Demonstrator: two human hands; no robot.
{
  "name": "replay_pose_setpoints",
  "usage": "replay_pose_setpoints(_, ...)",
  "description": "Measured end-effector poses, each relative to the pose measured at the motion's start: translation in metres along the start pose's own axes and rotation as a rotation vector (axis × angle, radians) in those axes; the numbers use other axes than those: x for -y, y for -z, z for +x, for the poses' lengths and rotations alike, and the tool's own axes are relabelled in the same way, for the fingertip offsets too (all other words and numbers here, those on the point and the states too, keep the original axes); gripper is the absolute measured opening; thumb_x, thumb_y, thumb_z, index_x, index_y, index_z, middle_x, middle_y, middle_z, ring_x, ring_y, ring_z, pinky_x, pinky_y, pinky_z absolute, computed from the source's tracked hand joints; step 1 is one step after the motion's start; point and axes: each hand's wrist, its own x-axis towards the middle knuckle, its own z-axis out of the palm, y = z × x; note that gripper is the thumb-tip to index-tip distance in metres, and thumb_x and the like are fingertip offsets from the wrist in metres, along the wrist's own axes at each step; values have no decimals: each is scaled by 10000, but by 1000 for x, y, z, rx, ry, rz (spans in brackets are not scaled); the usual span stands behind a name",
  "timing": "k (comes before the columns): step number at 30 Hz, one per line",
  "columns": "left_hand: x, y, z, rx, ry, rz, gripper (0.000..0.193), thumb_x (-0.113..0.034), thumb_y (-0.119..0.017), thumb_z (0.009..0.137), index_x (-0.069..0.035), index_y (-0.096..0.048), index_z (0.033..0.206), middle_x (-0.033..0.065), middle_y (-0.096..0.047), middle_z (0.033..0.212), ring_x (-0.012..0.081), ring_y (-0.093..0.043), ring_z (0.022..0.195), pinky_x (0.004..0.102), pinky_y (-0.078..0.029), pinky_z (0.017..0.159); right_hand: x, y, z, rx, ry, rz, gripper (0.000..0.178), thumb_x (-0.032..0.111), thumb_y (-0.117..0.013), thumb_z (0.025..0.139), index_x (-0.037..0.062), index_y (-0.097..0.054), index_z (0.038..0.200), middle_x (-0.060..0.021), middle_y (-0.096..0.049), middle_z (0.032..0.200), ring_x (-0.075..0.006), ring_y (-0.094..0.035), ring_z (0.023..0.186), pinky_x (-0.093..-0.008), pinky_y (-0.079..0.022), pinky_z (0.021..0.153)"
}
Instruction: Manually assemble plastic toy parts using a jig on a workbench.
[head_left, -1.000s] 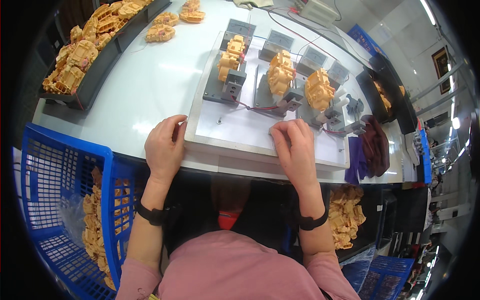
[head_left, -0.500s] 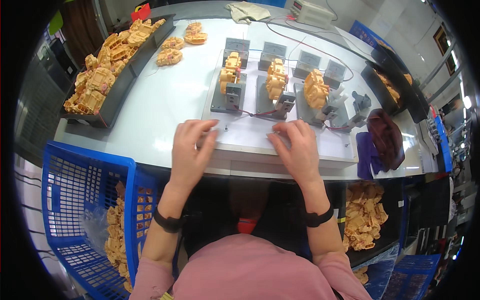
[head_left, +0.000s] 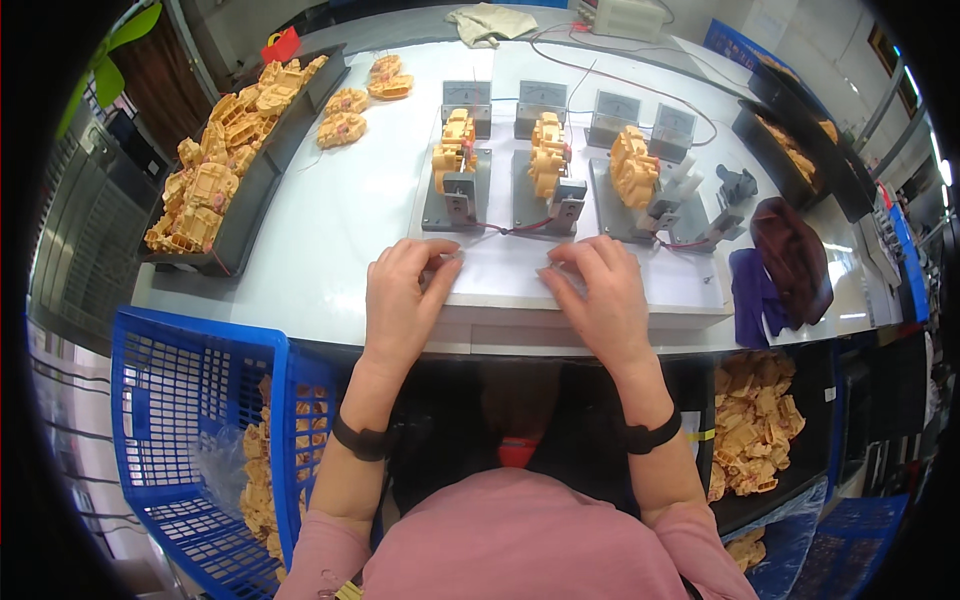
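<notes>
Left hand, right hand curl over white rectangular board; can't tell if pinching. Glossy white table carries crumpled beige cloth at far edge.

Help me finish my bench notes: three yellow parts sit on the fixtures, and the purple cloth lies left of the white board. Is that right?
Not quite: the head view shows the purple cloth to the right of the white board, not the left. Three yellow parts do sit on the fixtures.
</notes>
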Motion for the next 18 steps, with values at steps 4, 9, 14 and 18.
replay_pose_setpoints(4,-4,8,3,65,55,-47,212,-125,-680,833,-21,-659,1016,91,-614,867,208,-580,791,306,-463,719,1,0,0,-10,-1,19,173,181,-738,783,82,-651,894,-34,-594,856,-240,-568,841,-364,-426,761)
replay_pose_setpoints(9,-5,14,4,175,123,-153,238,-121,-678,831,-35,-663,1052,76,-599,906,171,-567,832,282,-452,747,2,2,1,-10,-8,8,169,181,-736,786,83,-651,893,-33,-595,851,-234,-568,834,-358,-424,756)
replay_pose_setpoints(14,-2,11,2,168,110,-163,176,-116,-679,833,-37,-679,990,70,-601,899,165,-564,804,272,-453,725,1,1,0,-7,-4,12,172,188,-734,791,80,-653,898,-35,-598,855,-234,-569,838,-361,-423,758)
replay_pose_setpoints(18,0,9,1,127,88,-121,135,-106,-675,839,-35,-679,954,68,-611,890,167,-565,784,270,-459,707,1,1,1,-16,1,11,173,191,-732,794,79,-655,901,-37,-598,854,-236,-569,840,-363,-424,761)
